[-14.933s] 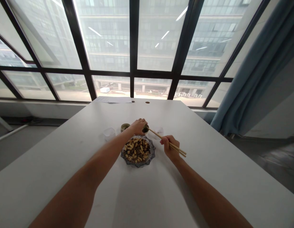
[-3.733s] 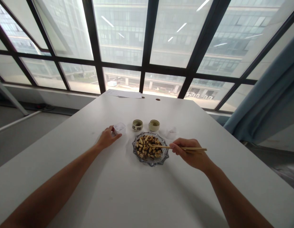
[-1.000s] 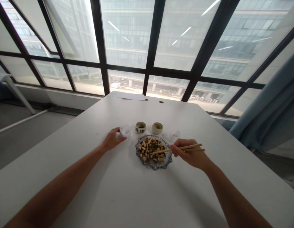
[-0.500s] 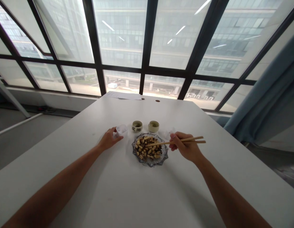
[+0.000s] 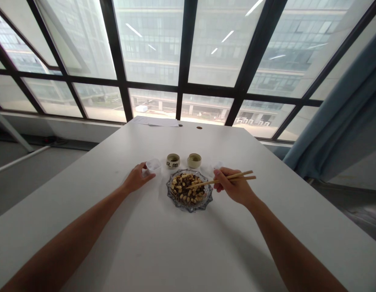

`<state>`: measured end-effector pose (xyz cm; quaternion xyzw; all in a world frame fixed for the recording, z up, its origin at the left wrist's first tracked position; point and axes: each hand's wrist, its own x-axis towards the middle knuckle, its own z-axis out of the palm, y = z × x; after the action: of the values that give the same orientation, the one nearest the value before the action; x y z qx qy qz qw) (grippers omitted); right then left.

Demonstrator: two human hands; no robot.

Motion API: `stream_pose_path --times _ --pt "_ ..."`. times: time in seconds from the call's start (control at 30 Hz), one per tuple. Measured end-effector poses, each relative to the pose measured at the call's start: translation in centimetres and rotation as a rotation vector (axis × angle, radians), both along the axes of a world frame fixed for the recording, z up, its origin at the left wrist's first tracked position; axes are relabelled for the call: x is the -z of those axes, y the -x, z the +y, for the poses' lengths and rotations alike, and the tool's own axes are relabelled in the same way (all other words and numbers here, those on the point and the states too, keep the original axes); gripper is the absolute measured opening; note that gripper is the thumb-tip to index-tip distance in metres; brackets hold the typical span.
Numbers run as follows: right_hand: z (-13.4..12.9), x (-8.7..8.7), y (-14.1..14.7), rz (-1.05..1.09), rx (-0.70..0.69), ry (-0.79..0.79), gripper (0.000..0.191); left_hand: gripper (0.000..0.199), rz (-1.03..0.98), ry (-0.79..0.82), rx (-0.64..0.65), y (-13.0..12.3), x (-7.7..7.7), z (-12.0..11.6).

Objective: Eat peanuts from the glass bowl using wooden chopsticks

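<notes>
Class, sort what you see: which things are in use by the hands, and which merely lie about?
In use: chopsticks in right hand; glass dish of nuts; clear plastic cup at left hand.
Lying about: two ceramic cups, papers.

dark characters on the left small ceramic cup [image 5: 173, 161], too small and blurred to read, no other legible text or labels
</notes>
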<state>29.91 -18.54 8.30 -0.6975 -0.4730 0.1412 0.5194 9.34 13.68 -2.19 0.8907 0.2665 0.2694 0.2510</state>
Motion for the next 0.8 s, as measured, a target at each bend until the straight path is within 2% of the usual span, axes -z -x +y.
stream_pose_path --times 0.13,0.23,0.4,0.6,0.8 --pt "-0.3 -0.8 0.6 0.165 -0.097 0.124 0.055 0.057 0.005 -0.005 -0.012 0.0 -0.1 -0.1" --pt "0.1 -0.4 1.1 0.158 -0.14 0.158 0.054 0.059 0.017 -0.001 -0.011 0.0 -0.2 -0.2" --pt "0.5 0.8 0.2 0.029 0.015 0.01 0.052 0.059 0.021 -0.004 -0.012 0.0 -0.2 -0.1" --pt "-0.1 0.2 -0.3 0.029 0.113 -0.098 0.052 0.056 0.014 -0.014 -0.017 0.0 0.0 0.0" --pt "0.4 0.1 1.5 0.074 -0.082 -0.041 0.053 0.057 0.038 0.005 -0.008 -0.1 0.0 0.1"
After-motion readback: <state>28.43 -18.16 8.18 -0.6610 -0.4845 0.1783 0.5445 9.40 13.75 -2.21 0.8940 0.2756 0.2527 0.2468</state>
